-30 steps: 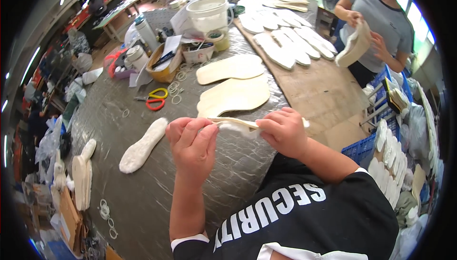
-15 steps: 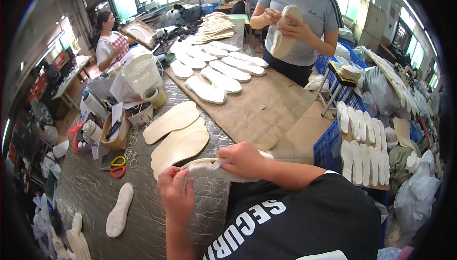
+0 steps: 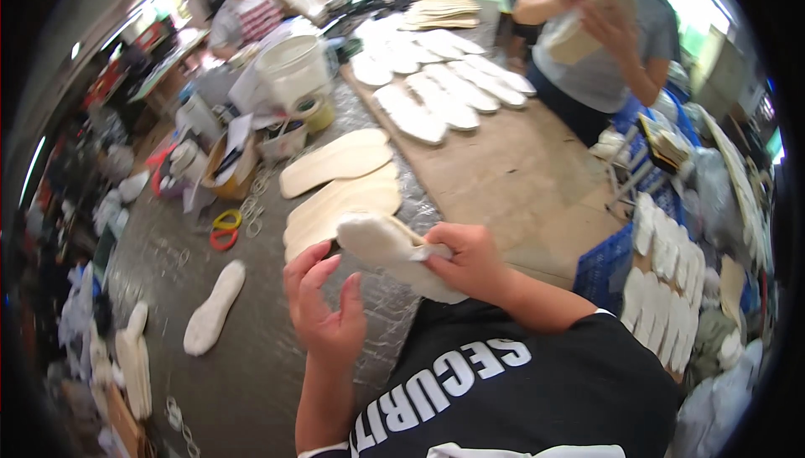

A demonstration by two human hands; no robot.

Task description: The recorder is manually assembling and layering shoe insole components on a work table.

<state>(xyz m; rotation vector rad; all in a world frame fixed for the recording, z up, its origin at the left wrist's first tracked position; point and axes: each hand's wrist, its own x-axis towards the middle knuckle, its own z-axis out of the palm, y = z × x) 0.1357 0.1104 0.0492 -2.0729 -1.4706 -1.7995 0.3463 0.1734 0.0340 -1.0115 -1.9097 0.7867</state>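
in the head view, a white fleece insole [image 3: 369, 240] was held above the worktable [image 3: 268, 374], close to its near edge and the wearer's shirt. it was gripped around its middle by the right hand [image 3: 474, 261], thumb and fingers pinched together on it. the left hand [image 3: 329, 307] was held with fingers loosely spread and nothing grasped; whether the insole's rounded end was touched by its fingertips could not be told. behind the held insole, cream insole pieces [image 3: 340, 160] were laid by the worktable's right edge. scissors [image 3: 225, 230] with yellow and red handles were placed left of them, and a single fleece insole [image 3: 215, 307] lay nearer the left edge. white insoles [image 3: 411, 114] were spread across the far part of the brown board [image 3: 503, 181].
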